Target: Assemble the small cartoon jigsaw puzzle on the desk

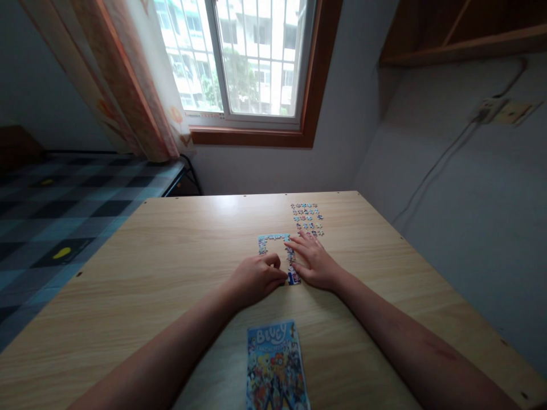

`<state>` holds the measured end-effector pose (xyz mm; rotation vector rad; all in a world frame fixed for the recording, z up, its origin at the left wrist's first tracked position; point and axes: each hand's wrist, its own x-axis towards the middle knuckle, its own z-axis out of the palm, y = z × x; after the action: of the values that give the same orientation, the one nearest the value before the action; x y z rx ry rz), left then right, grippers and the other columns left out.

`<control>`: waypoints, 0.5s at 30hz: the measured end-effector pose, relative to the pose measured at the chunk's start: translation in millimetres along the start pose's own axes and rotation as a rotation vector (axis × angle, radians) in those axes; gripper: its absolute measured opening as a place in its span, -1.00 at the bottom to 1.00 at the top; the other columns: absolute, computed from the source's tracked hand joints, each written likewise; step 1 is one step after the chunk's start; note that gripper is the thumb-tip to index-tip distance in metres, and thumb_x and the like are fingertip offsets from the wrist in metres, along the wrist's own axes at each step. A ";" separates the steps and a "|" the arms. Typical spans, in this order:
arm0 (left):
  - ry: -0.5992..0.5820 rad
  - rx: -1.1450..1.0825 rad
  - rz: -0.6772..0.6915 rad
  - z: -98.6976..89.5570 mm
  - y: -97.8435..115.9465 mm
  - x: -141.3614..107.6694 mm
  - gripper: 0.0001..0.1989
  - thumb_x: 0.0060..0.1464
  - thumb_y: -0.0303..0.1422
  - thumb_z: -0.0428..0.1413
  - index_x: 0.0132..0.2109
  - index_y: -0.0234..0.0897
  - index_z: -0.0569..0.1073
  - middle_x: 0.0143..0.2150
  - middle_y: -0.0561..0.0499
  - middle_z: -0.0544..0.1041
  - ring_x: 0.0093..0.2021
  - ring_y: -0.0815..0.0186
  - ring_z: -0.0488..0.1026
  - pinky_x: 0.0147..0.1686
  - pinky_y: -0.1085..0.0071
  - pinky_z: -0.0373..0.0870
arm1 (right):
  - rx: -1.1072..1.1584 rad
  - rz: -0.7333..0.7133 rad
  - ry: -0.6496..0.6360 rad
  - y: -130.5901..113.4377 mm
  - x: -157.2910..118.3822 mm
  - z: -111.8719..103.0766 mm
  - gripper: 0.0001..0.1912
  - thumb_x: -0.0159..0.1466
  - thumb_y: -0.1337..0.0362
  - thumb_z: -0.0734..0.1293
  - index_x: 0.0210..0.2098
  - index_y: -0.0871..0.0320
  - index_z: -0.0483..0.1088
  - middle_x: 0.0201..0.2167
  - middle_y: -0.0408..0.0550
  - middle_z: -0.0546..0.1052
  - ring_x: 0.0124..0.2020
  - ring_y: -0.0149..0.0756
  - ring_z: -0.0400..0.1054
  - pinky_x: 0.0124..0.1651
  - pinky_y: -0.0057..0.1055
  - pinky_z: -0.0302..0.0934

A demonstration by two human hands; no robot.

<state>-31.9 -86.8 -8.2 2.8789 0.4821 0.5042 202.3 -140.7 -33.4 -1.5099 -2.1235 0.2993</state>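
Note:
A partly joined jigsaw puzzle [274, 236] lies on the wooden table, its pieces forming a frame with bare wood inside. My left hand [256, 277] is closed in a pinch at the frame's near edge, beside a dark blue corner part; what is between the fingertips is hidden. My right hand [315, 263] rests with fingers spread along the frame's right side, touching it. Part of the near and left sides is covered by my left hand. Just beyond my right hand, loose puzzle pieces [304, 212] lie in several rows.
A blue picture sheet or box marked "Bluey" [276, 364] lies on the table [179, 273] between my forearms. Behind the table are a window [260, 62] and wall. A bed [85, 210] stands at the left; a cable [440, 159] runs down the right wall.

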 end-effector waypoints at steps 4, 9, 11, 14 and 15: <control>-0.014 0.012 -0.008 -0.4 1.0 1.2 -0.81 0.28 -0.29 0.12 -0.18 -0.03 0.66 -0.26 0.03 0.51 -0.36 0.38 0.45 -0.30 0.42 0.38 | -0.011 0.005 -0.023 -0.8 0.6 -0.6 -0.39 0.30 0.22 0.30 0.34 0.02 0.27 0.38 0.04 0.25 0.49 0.07 -0.12 0.45 0.26 -0.28; -0.011 -0.014 -0.008 0.0 3.7 0.9 -0.79 0.29 -0.29 0.10 -0.17 -0.06 0.66 -0.25 0.01 0.49 -0.36 0.38 0.44 -0.29 0.41 0.40 | -0.012 0.010 -0.027 -0.1 0.5 0.1 -0.40 0.31 0.21 0.30 0.34 0.02 0.27 0.39 0.03 0.23 0.49 0.06 -0.12 0.45 0.25 -0.27; 0.058 -0.079 -0.033 0.4 2.0 -0.3 -0.78 0.31 -0.28 0.09 -0.11 -0.06 0.66 -0.22 -0.01 0.49 -0.35 0.39 0.45 -0.27 0.41 0.42 | -0.004 0.004 -0.011 0.9 0.1 0.4 -0.41 0.33 0.19 0.29 0.34 0.02 0.26 0.39 0.04 0.23 0.49 0.05 -0.12 0.45 0.24 -0.25; 0.268 -0.201 -0.135 0.5 -7.3 -2.1 -0.75 0.33 -0.28 0.06 -0.03 -0.12 0.63 -0.18 -0.04 0.50 -0.29 0.36 0.46 -0.25 0.38 0.44 | -0.003 -0.018 -0.005 1.6 -0.7 -0.1 -0.42 0.36 0.15 0.27 0.35 0.01 0.25 0.39 0.06 0.22 0.49 0.05 -0.13 0.44 0.26 -0.23; 0.341 -0.220 -0.178 0.2 -11.9 -2.5 -0.75 0.34 -0.29 0.05 -0.02 -0.15 0.63 -0.18 -0.05 0.50 -0.27 0.34 0.46 -0.23 0.36 0.45 | -0.008 -0.028 -0.010 1.6 -1.0 -0.4 -0.41 0.36 0.14 0.28 0.36 0.00 0.24 0.40 0.06 0.22 0.49 0.06 -0.14 0.44 0.27 -0.23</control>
<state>-37.5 -76.7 -11.9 2.5190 0.6786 0.9567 204.0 -141.1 -34.1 -1.4853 -2.1545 0.2895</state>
